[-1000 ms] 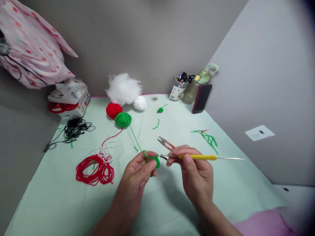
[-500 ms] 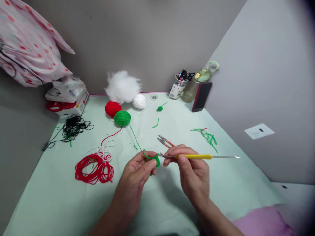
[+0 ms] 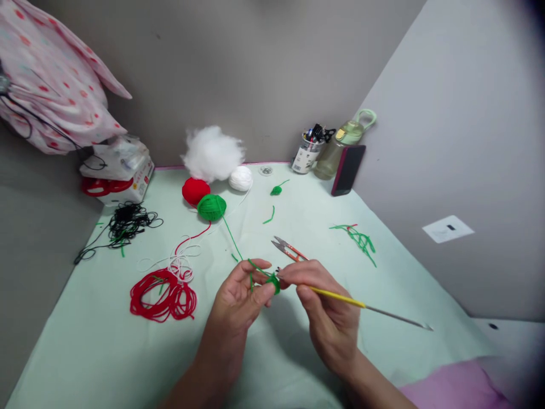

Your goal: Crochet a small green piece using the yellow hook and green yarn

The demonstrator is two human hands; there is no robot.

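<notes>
Between thumb and fingers, my left hand (image 3: 240,307) pinches a small green crocheted piece (image 3: 275,282), with green yarn running over the fingers. That yarn leads back to the green ball (image 3: 212,208). My right hand (image 3: 330,318) grips a crochet hook by its yellow handle (image 3: 338,295); its near tip is at the green piece, partly hidden by my fingers, and its far metal end points down to the right. Just behind my right hand lie orange-handled thread snips (image 3: 289,249), their blades apart.
Red (image 3: 196,191) and white yarn balls (image 3: 240,178) sit by white stuffing (image 3: 214,152). Loose red yarn (image 3: 142,295) and black yarn (image 3: 128,221) lie left. Green scraps (image 3: 360,238) are at right; a phone (image 3: 348,170), bottle (image 3: 330,156) and pen cup (image 3: 306,156) stand behind.
The hook has tilted, its far end swinging downward to the right. My right hand's fingers have come closer to the green piece, and the yarn loop by my left fingers looks pulled straighter.
</notes>
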